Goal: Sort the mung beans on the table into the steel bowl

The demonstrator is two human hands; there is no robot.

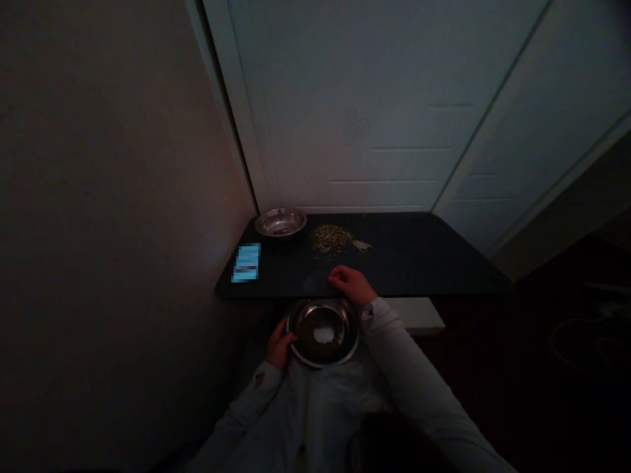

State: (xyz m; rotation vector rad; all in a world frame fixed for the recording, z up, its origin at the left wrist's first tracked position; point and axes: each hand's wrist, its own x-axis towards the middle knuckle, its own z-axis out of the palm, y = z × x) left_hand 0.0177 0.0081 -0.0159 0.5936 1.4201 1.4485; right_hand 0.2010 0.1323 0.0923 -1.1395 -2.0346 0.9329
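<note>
My left hand (280, 346) grips the left rim of a shiny metal bowl (323, 360) held at my lap, just below the table's front edge. Some small pale bits lie in the bottom of this bowl. My right hand (346, 281) is over the front part of the dark table (409, 263), with its fingers curled together; what they hold, if anything, is too small to see. Beyond it, a heap of small tan seeds or beans (331, 238) is spread on the tabletop. Several thin whitish pieces (362, 246) lie at the heap's right end.
A second metal bowl (280, 222) stands at the table's back left. In front of it lies a lit, pixelated screen (246, 263), probably a phone. A white panel (394, 177) rises behind the table, and a wall (123, 230) borders its left. The room is dim.
</note>
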